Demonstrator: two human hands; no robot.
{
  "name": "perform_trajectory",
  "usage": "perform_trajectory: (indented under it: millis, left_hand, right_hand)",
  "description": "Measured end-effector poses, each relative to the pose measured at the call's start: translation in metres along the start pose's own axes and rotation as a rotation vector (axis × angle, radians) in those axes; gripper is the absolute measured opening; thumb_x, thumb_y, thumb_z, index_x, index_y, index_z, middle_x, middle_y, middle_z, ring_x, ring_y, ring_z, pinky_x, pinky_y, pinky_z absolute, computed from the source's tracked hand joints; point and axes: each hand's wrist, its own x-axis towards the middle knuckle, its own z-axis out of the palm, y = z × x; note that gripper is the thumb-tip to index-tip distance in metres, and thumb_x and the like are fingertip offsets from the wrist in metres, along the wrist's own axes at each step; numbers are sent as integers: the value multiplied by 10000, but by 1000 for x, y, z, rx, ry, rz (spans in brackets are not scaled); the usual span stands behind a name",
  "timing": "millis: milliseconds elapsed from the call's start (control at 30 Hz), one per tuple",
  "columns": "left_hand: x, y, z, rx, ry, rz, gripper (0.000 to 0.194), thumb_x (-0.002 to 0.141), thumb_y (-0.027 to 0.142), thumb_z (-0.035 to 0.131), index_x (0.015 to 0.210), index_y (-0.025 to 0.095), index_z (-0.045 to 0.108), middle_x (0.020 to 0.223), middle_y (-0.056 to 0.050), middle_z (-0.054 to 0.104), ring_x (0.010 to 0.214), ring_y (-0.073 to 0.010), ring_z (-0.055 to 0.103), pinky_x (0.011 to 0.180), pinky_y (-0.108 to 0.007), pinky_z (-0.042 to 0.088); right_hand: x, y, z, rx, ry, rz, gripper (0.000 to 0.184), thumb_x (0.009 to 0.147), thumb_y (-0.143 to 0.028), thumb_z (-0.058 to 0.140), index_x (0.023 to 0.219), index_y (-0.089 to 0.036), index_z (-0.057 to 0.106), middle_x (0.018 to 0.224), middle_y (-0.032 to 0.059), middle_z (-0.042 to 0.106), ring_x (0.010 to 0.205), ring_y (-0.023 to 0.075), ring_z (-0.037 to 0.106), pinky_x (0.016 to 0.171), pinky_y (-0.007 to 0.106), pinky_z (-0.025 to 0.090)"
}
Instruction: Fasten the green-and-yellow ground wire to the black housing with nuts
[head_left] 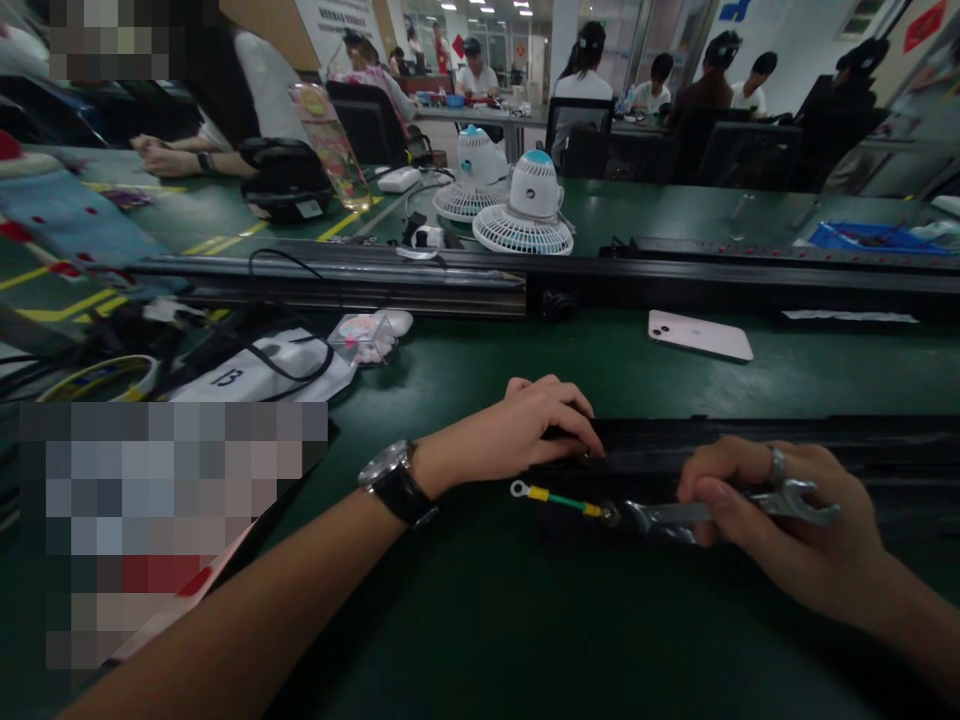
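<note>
The wrench [679,513] lies crosswise, its long axis running nearly left to right. One open jaw shows at the right hand [810,510], and the shaft points leftward to a small bolt [610,515] at the near side of the black bar [652,437]. The bolt sits between the hands, nearer the left hand [536,425], whose fingertips are just beyond it. Whether the wrench's far end is seated on the bolt cannot be told.

From the bolt, a short green wire [562,498] runs leftward and slightly away, ending in a ring lug [520,488] on the near side of the left hand. The wire is apart from the right hand.

The right hand pinches the wrench between thumb and bent fingers. The left hand is curled with fingertips down at the bar; whether they grip anything is hidden. Some clear plastic [675,532] shows under the wrench's shaft.

Beyond the left hand and to its left, a clear box [366,338] on the tabletop [465,600] holds small pale and pink pieces. Well beyond the right hand, a blue tray [862,237] has contents too unclear to name. A phone [701,335] lies beyond the bar.
</note>
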Motion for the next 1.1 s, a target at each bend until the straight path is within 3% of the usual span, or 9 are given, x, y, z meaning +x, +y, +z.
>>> perform_trajectory:
  millis: [167,400,567,733,1000,1100]
  left_hand:
    - [2,0,2,-12,13,-13,104,951,291,649,983,322,744,1214,30,608,1157,-199,508,959,-355,262]
    - [1,-2,3,-14,28,11,262,983,181,556,1147,334,692,1214,16,624,1159,-191,509,974,-355,255]
    - [4,-3,4,-17,22,13,161,951,325,647,1104,317,699,1199,29,624,1154,-192,504,951,-343,253]
    - [5,-4,6,14,35,22,94,929,340,675,997,290,717,1185,28,622,1136,-193,508,935,-347,244]
    - [3,-5,3,7,13,59,164,966,292,613,1100,322,702,1221,15,622,1159,-204,504,938,-344,274]
    - [2,-8,3,-6,17,65,180,957,364,634,1122,328,697,1217,14,623,1163,-207,501,943,-344,274]
  right_hand:
    - [2,0,-1,1,2,-5,117,1022,-237,565,923,-260,624,615,-76,631,464,92,568,474,231,390]
    - [0,-1,-3,-5,-3,-1,115,1019,-226,566,927,-257,628,604,-86,636,440,78,556,452,218,376]
    - [2,-1,-2,-12,-11,3,115,1014,-229,574,922,-245,642,588,-85,640,421,78,552,449,221,378]
    - [6,-6,0,-23,-49,-2,103,1004,-200,583,927,-232,644,619,-90,639,446,63,551,468,204,373]
    - [5,-20,10,-162,1,13,153,968,-151,552,848,-211,625,608,-76,612,437,63,506,468,205,357]
    - [4,-20,13,-181,-13,3,159,971,-156,538,844,-208,618,621,-68,609,447,63,516,467,200,359]
